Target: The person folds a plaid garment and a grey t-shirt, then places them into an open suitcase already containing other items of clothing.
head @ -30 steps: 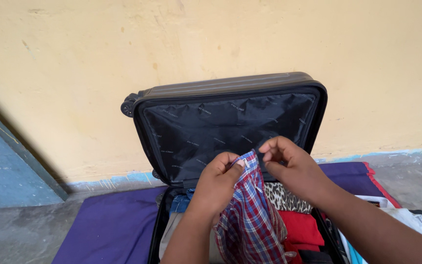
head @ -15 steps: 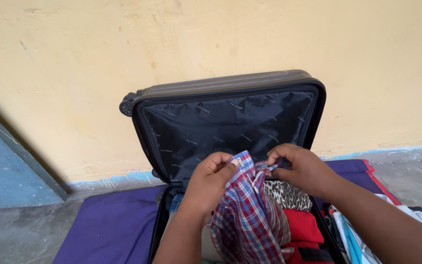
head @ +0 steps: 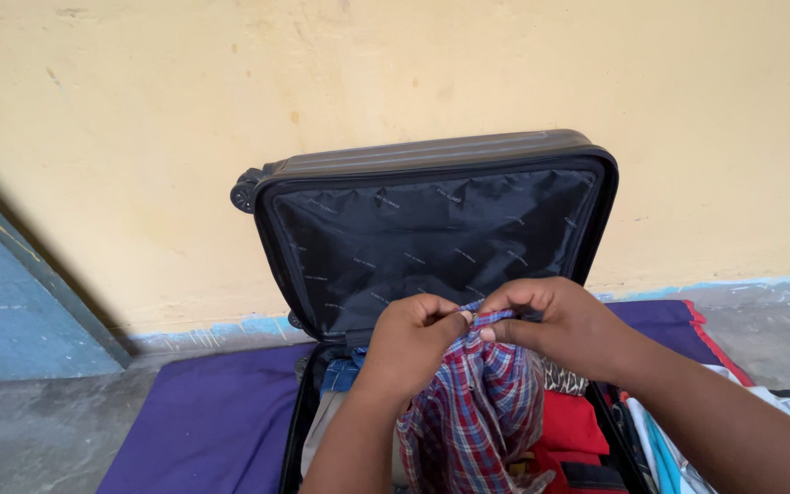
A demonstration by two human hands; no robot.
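Both hands pinch the top edge of a plaid shirt [head: 477, 407], the left hand [head: 411, 343] and right hand [head: 567, 325] close together, fingertips nearly touching, so the cloth hangs bunched over the open suitcase [head: 299, 430]. Beneath it lie a red garment [head: 571, 425] and a spotted cloth [head: 561, 375]. With so narrow a grip the shirt could slip and drop in a crumpled heap, or drag those folded clothes askew. Behind, the lid [head: 432, 238] leans on the yellow wall [head: 139, 110]; a knock might tip it forward onto the hands.
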